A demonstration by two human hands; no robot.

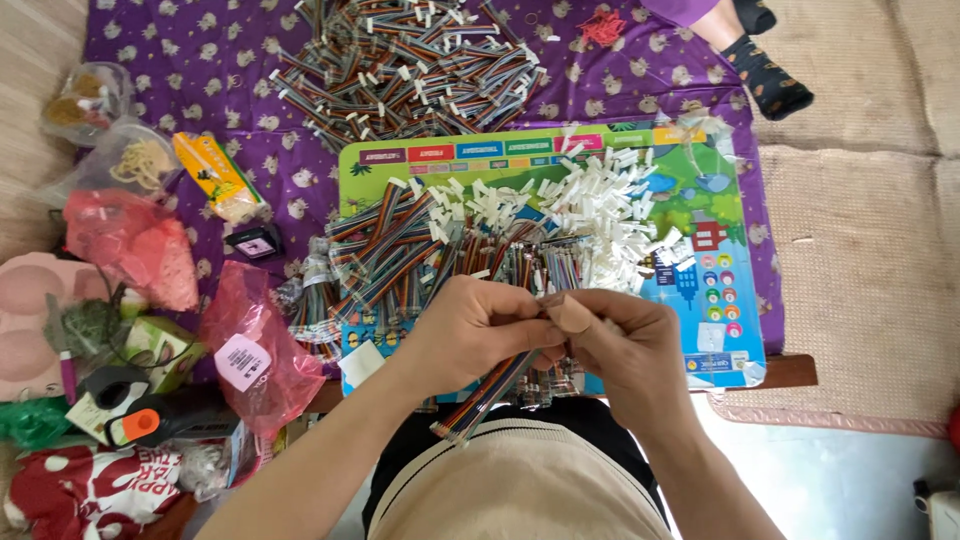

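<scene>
Red plastic bags [140, 250] lie left on the purple patterned cloth [230, 60]. A socked foot [765, 80] rests at the top right, beside a beige mat [860, 250]

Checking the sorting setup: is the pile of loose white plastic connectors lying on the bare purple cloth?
No, the pile of loose white plastic connectors rests on the colourful illustrated board, which lies over the purple cloth.

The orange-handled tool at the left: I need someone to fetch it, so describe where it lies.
Start at the purple cloth; its near left edge meets a clutter of bags. Below the red plastic bag lies the tool. It alone is dark with a round orange patch.
</scene>
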